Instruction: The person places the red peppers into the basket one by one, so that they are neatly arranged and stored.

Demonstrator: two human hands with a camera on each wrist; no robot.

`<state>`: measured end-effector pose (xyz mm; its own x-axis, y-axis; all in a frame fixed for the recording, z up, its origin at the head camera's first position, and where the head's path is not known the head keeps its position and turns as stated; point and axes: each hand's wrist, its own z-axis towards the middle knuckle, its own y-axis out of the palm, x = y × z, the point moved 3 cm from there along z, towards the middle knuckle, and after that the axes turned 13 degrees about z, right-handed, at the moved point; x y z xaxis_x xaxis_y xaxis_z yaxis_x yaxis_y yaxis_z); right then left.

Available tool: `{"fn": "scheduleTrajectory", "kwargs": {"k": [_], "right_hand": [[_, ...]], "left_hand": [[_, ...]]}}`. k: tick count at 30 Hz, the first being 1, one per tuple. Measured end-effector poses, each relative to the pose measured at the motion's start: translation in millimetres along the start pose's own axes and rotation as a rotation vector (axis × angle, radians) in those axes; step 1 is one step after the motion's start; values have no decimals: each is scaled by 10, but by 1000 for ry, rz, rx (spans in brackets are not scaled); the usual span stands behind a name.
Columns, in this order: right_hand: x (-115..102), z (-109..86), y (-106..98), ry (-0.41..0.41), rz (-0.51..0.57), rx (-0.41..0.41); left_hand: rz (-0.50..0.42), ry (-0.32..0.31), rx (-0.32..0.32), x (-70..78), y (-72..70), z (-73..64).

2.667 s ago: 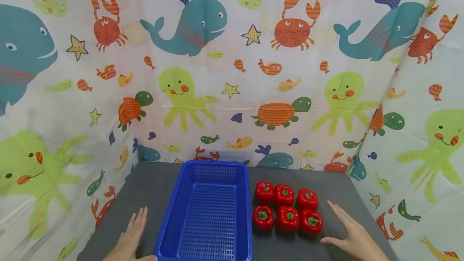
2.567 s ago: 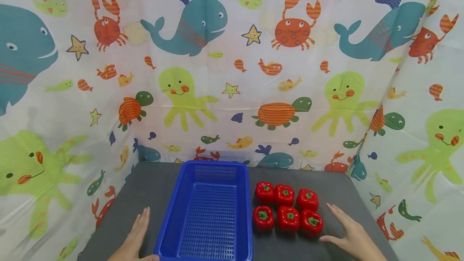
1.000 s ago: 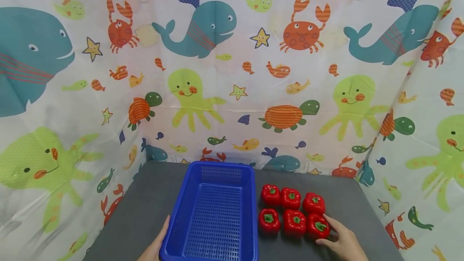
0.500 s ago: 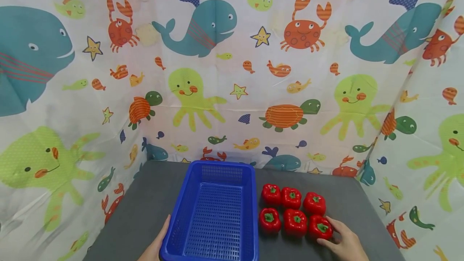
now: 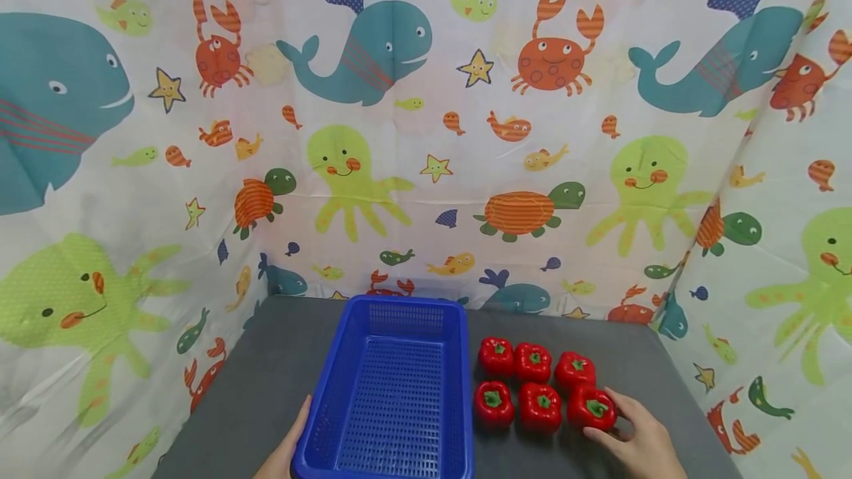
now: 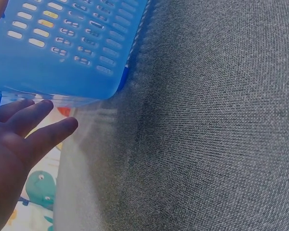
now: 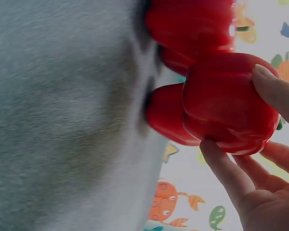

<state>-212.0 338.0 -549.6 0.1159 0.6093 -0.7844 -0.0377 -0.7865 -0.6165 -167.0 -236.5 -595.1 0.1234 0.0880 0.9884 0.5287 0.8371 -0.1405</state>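
My right hand (image 5: 639, 435) holds a red bell pepper (image 5: 591, 409) between thumb and fingers, at the near right of the group. In the right wrist view this bell pepper (image 7: 231, 103) sits higher off the table than the ones behind it. Several more red bell peppers (image 5: 540, 406) stand in two rows beside it. At the near left corner of a blue plastic basket (image 5: 328, 361), my left hand (image 5: 288, 443) lies along the outer wall. Its fingers look straight and spread against the basket in the left wrist view; the thumb is mostly out of sight.
The basket is slotted, with nothing in it, and stands just left of the peppers. Everything rests on a dark grey table cloth (image 5: 266, 361). A white curtain (image 5: 433, 228) printed with sea animals closes off the back and both sides.
Both hands have come in from the sides, the left to the basket, the right onto the near right bell pepper. Over the last half second that pepper has risen slightly off the table.
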Motion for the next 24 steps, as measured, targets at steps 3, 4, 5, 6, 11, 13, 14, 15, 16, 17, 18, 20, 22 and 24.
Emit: {"fn": "scheduleTrajectory", "kwargs": {"k": [3,4,5,6,11,13,14,15,16,17,18,20,22,24], "right_hand": [[-91,-29,-26,-23,1,15],[-120,-41,-31,-29,2,18],[-149,-53,-35,-35,5,21],[-181,-64,-40,-42,7,24],[-315,-96,-57,-62,13,29],[-362,-99,-60,-75,10,32],[-382,-98,-61,-84,10,37],[-399,-96,-60,-94,12,42],[-416,-94,-54,-103,19,45],[-426,-91,-49,-114,22,50],[-437,-87,-43,-127,22,57],[-462,-79,-34,-147,29,66],[-500,-68,-26,-161,38,70],[-549,-50,-25,-171,46,74]], "left_hand": [[-46,13,-15,-30,-14,-4],[-59,13,-19,-41,-18,-2],[-70,11,-25,-52,-22,-2],[-73,12,-26,-60,-27,-1],[-40,-24,-18,-71,-12,2],[-33,-34,-14,-62,3,-2],[-40,-41,-16,-53,9,-4],[-43,-53,-16,-42,12,-5],[-45,-54,-13,-25,13,-5],[-60,-60,-17,-10,17,-6],[-61,-70,-11,11,21,-8],[-62,-102,11,45,32,-10],[-49,-128,41,70,50,-15],[-4,-161,75,80,72,-20]]}}
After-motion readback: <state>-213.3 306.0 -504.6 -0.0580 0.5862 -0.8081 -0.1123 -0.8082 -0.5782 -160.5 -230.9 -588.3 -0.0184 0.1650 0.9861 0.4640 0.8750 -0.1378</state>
